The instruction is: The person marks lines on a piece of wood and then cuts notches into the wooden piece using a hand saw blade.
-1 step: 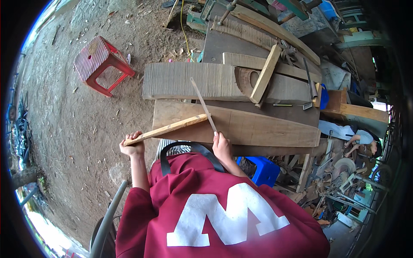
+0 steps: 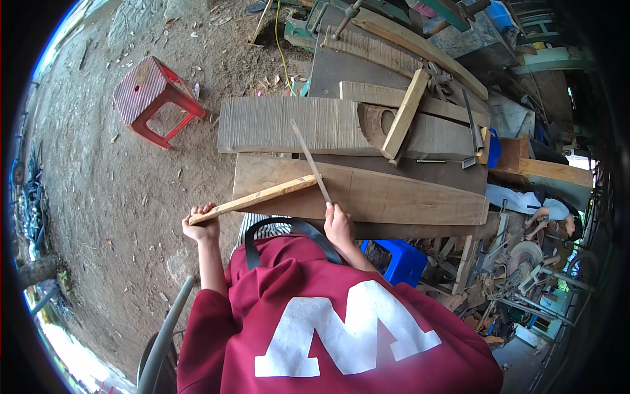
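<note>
My left hand is closed around the near end of a wooden stick. The stick slants up to the right over a broad, tapering wooden board. In my right hand, the fingers pinch the lower end of a thin, pale, straight strip, possibly a ruler. That strip leans up to the left and crosses the stick's far end; whether they touch I cannot tell. Beyond lies a thick ridged wooden block, with a squared wooden piece lying across it.
On the bench at the right rest a pencil-like rod and a metal-bladed tool. A red stool stands on the dirt ground at the left. A blue stool is beside me. Another person is at the far right.
</note>
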Available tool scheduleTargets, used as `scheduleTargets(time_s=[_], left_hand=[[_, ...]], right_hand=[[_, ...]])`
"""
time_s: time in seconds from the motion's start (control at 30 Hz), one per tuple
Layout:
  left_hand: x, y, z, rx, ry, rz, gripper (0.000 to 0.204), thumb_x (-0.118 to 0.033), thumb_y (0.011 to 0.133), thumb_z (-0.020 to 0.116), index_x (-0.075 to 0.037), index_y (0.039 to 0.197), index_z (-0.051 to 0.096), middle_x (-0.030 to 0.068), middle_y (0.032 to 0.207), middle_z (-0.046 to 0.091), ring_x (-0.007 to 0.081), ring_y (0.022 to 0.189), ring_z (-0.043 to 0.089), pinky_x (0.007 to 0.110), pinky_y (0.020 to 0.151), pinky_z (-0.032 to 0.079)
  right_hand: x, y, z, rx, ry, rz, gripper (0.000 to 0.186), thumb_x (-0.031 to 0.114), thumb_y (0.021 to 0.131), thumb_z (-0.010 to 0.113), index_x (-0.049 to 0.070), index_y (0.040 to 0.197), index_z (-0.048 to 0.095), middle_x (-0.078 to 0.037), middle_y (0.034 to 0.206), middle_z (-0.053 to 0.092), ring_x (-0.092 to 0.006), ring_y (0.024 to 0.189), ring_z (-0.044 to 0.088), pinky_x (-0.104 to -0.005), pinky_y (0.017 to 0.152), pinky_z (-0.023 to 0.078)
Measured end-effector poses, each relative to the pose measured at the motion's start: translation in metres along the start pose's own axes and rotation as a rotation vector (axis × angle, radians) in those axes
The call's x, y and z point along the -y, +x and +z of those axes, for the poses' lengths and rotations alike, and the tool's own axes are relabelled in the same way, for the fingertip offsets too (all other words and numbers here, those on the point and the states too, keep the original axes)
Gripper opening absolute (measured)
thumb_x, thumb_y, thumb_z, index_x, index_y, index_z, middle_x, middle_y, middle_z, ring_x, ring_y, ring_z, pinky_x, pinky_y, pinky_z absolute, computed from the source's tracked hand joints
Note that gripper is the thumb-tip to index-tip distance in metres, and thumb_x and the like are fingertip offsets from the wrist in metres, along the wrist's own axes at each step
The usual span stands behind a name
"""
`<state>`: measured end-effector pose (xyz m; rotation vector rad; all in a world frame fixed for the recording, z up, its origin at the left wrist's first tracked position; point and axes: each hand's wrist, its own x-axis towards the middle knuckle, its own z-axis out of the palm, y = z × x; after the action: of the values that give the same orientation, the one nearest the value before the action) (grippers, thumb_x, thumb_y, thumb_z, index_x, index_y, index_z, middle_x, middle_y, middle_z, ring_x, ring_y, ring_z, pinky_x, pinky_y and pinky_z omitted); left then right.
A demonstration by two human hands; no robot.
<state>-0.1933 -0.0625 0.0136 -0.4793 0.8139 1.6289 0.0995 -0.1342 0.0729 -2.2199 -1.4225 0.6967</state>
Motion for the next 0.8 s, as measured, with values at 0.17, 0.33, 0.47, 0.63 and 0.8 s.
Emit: scheduleTargets(time_s=[0.17,0.33,0.47,0.63,0.8], left_hand=[[-0.031,-0.011,0.001,-0.277,0.367,-0.207,0.036,-0.016,0.068,0.046,-0.008,0.102,0.040,0.0102,0.104,0.048,0.0256,0.094,0.049,0.044,0.081,0.041],[-0.041,-0.014,0.000,-0.189,0.629,-0.258,0.042,-0.020,0.071,0.045,-0.008,0.110,0.035,0.0129,0.114,0.046,0.0279,0.097,0.049,0.042,0.077,0.044],[-0.034,-0.012,-0.015,-0.212,0.737,-0.211,0.037,-0.023,0.072,0.047,-0.009,0.107,0.042,0.0118,0.108,0.051,0.0237,0.095,0.051,0.040,0.076,0.044],[-0.025,-0.012,-0.025,-0.233,0.749,-0.122,0.031,-0.026,0.074,0.048,-0.009,0.099,0.050,0.0123,0.106,0.052,0.0205,0.091,0.053,0.036,0.073,0.047],[-0.033,-0.028,-0.001,-0.154,1.229,-0.290,0.036,-0.033,0.078,0.046,-0.003,0.098,0.050,0.0178,0.090,0.057,0.0209,0.068,0.058,0.029,0.054,0.050]], right_hand=[[-0.001,-0.004,-0.005,0.012,-0.071,0.012,0.031,0.030,0.088,0.036,0.005,0.074,0.046,-0.021,0.053,0.051,-0.0402,0.053,0.052,-0.0478,0.044,0.039],[-0.012,-0.012,-0.004,0.045,-0.080,0.003,0.034,0.031,0.088,0.035,0.004,0.071,0.047,-0.021,0.053,0.050,-0.0398,0.054,0.052,-0.0477,0.045,0.039],[-0.024,-0.014,0.004,0.068,-0.065,0.002,0.037,0.031,0.088,0.035,0.003,0.068,0.047,-0.022,0.054,0.050,-0.0399,0.055,0.052,-0.0477,0.048,0.039],[-0.032,-0.014,0.008,0.069,-0.028,0.011,0.036,0.028,0.088,0.037,0.002,0.065,0.046,-0.019,0.055,0.050,-0.0380,0.055,0.052,-0.0444,0.049,0.038],[-0.035,-0.012,0.008,0.088,-0.023,0.003,0.037,0.028,0.089,0.037,0.002,0.064,0.046,-0.018,0.055,0.050,-0.0362,0.056,0.053,-0.0422,0.050,0.039]])
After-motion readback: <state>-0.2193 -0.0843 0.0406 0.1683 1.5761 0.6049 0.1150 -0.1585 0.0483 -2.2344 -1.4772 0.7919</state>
